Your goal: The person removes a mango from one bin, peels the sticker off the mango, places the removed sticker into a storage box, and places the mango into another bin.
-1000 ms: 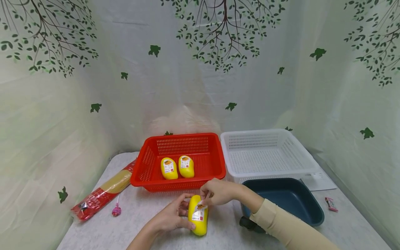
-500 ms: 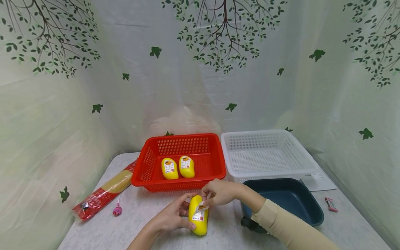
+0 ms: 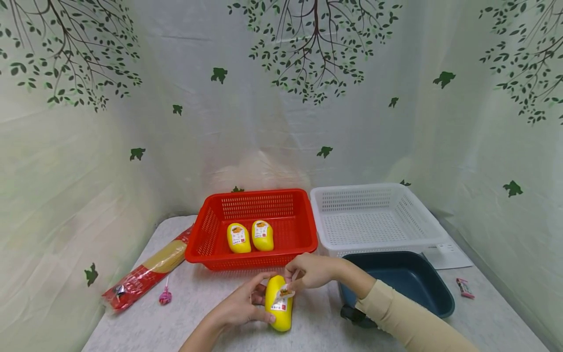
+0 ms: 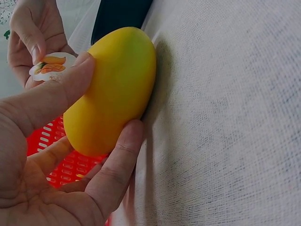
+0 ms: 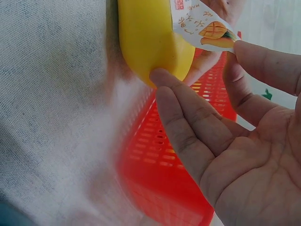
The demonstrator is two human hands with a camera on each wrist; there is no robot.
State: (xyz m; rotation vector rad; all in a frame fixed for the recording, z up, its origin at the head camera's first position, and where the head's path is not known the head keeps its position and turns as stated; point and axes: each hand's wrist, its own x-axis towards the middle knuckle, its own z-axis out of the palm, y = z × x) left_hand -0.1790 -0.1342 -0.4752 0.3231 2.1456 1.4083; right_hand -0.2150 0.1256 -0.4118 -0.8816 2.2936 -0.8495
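In the head view a yellow mango (image 3: 283, 321) lies on the table in front of the red basket. My left hand (image 3: 242, 304) grips it from the left side, thumb and fingers around it. With thumb and index finger, my right hand (image 3: 314, 270) pinches the upper end of a white sticker (image 5: 202, 28), printed with a mango picture. That end is lifted off the skin; the lower part still adheres. Other right fingertips touch the mango's end in the right wrist view. Two more labelled mangoes, one left (image 3: 239, 238) and one right (image 3: 262, 235), lie in the red basket (image 3: 257, 261).
A white basket (image 3: 382, 245) stands beside the red one. Before it sits a dark blue pan (image 3: 406, 281), its black handle (image 3: 354, 315) partly under my right forearm. A noodle packet (image 3: 149, 271) and lollipop (image 3: 165, 296) lie left, a small wrapped candy (image 3: 465, 288) right.
The sticker's upper end has been pulled further down and away, folding over more of the label. My right hand has shifted very slightly right; my left hand stays around the mango.
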